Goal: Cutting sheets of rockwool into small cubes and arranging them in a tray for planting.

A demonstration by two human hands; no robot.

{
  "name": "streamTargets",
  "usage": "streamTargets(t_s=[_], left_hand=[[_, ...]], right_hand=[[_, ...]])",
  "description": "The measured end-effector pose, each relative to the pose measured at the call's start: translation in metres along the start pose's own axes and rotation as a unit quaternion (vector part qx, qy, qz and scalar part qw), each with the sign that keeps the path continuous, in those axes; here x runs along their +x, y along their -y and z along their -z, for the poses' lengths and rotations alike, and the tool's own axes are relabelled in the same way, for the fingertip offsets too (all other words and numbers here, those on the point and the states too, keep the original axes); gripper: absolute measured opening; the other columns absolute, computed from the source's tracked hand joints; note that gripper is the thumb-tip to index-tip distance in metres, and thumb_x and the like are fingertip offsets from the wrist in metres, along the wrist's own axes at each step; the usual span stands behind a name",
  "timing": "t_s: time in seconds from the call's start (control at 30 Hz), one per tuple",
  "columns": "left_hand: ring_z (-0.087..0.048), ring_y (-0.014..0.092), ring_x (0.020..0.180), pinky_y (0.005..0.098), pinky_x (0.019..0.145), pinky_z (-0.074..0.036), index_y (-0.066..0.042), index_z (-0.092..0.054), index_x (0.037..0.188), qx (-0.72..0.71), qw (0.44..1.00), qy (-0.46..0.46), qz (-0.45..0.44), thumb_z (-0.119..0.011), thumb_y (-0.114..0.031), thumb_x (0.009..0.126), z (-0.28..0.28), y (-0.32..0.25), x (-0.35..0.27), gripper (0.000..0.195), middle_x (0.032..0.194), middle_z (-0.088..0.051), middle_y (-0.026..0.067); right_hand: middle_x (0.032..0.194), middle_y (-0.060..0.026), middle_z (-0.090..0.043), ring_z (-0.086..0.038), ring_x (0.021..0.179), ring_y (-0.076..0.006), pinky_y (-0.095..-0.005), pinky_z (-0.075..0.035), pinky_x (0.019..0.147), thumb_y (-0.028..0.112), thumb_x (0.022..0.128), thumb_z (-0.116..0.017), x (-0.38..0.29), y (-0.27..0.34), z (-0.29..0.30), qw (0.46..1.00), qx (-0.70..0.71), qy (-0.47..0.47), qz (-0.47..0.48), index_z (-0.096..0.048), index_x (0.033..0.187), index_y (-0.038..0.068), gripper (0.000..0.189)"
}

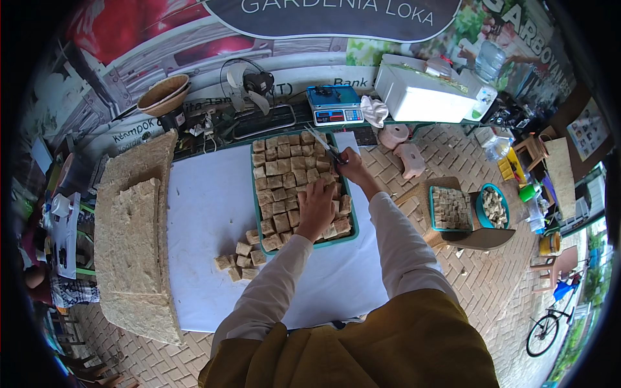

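A green plastic tray (355, 225) on the white-covered table is filled with rows of brown fibrous cubes, seemingly rockwool (282, 222). My left hand (316, 206) rests palm down on cubes in the tray's right half, its fingers partly bent; whether it grips one is hidden. At the tray's upper right, my right hand (353, 167) is closed around the dark handles of a pair of scissors (324, 140). The scissor blades point up and left over the tray's far corner, slightly apart. Several loose cubes (244, 249) lie in a small pile by the tray's lower left corner.
Thick fibrous slabs (131, 242) lie at the table's left. Beyond the table are a digital scale (335, 105), a fan (247, 85) and a white foam box (422, 92). A chair (490, 238) at right holds another cube-filled tray (451, 208) and a teal basin (506, 213).
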State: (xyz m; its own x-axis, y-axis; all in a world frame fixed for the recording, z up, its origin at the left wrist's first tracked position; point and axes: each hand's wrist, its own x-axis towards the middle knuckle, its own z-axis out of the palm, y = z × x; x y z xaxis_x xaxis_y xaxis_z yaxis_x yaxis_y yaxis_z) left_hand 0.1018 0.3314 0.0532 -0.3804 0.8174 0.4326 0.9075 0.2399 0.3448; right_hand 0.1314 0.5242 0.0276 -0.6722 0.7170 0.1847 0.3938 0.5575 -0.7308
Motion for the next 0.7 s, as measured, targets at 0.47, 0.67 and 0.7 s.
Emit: streamTargets(t_s=[0.47,0.67,0.7], left_hand=[[-0.042,0.026,0.1,0.0445,0.077,-0.029,-0.015,-0.054,0.11,-0.014,0.993,-0.052,0.11,-0.055,-0.015,0.08,0.039,0.013,-0.016,0.03,0.111,-0.045,0.005],[-0.043,0.026,0.1,0.0447,0.081,-0.028,-0.017,-0.055,0.11,0.004,0.964,-0.094,0.249,-0.055,-0.014,0.081,0.091,0.06,-0.073,0.029,0.11,-0.047,0.0053],[-0.043,0.026,0.1,0.0444,0.081,-0.028,-0.017,-0.055,0.109,0.023,0.954,-0.101,0.282,-0.055,-0.014,0.081,0.099,0.068,-0.083,0.028,0.11,-0.047,0.0052]], right_hand=[[0.068,-0.007,-0.06,-0.055,0.057,-0.013,-0.0266,-0.043,0.051,0.012,0.073,-0.07,-0.059,0.005,0.048,0.994,0.056,-0.095,0.007,-0.047,0.08,0.0,0.027],[0.072,-0.0018,-0.058,-0.053,0.061,-0.0048,-0.0205,-0.043,0.052,0.01,0.069,-0.077,-0.178,0.042,0.068,0.939,0.263,0.213,-0.063,-0.052,0.084,0.001,0.03],[0.074,-0.0021,-0.058,-0.054,0.063,-0.0074,-0.0233,-0.045,0.054,0.013,0.065,-0.08,-0.196,0.037,0.066,0.961,0.141,0.234,-0.035,-0.052,0.087,0.002,0.037]])
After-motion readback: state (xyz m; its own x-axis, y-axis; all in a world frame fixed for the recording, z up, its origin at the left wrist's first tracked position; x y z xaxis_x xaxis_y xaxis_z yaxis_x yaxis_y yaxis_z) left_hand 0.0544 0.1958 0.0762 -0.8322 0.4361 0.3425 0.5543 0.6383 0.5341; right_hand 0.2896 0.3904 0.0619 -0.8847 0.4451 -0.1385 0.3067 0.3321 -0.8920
